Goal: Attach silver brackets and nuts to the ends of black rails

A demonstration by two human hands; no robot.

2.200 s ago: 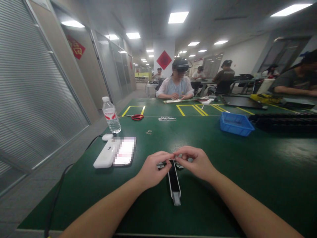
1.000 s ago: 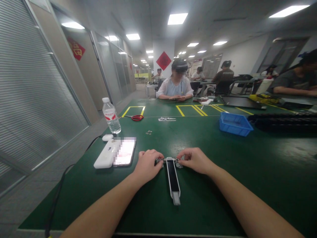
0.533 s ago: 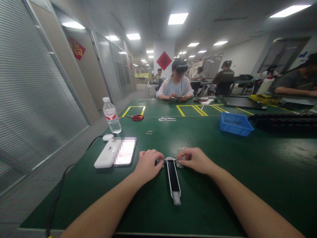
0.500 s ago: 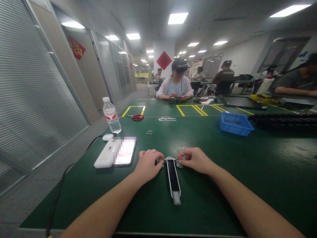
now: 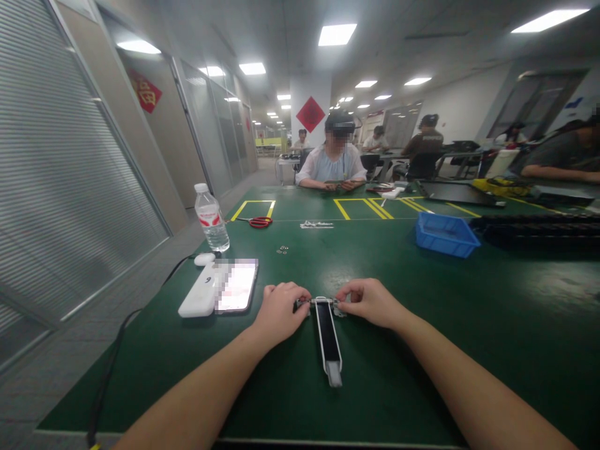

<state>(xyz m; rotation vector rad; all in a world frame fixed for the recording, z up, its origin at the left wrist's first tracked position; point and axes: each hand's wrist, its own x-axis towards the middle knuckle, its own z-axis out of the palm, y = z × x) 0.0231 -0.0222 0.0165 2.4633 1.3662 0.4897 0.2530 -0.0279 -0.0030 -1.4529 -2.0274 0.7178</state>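
A long narrow strap-like piece (image 5: 329,334), black inside a white edge with a grey end tab, lies on the green table (image 5: 398,387) in front of me. Its far end carries a small metal bar. Pinched at the left end of that bar is my left hand (image 5: 282,309), thumb and fingers together. My right hand (image 5: 370,303) pinches the bar's right end in the same way. Small clear or silvery bits show under both sets of fingertips, too small to make out. The fingers partly hide both ends of the bar.
To the left are a phone (image 5: 237,286), a white power bank (image 5: 199,294) and a water bottle (image 5: 210,219). Red-handled scissors (image 5: 260,222), small metal rings (image 5: 282,250) and white scraps (image 5: 316,224) lie farther off. A blue bin (image 5: 446,235) stands right. A person (image 5: 332,164) sits opposite.
My hands and the strap-like piece have stayed in place. Across the table, the other person's hands have shifted slightly lower.
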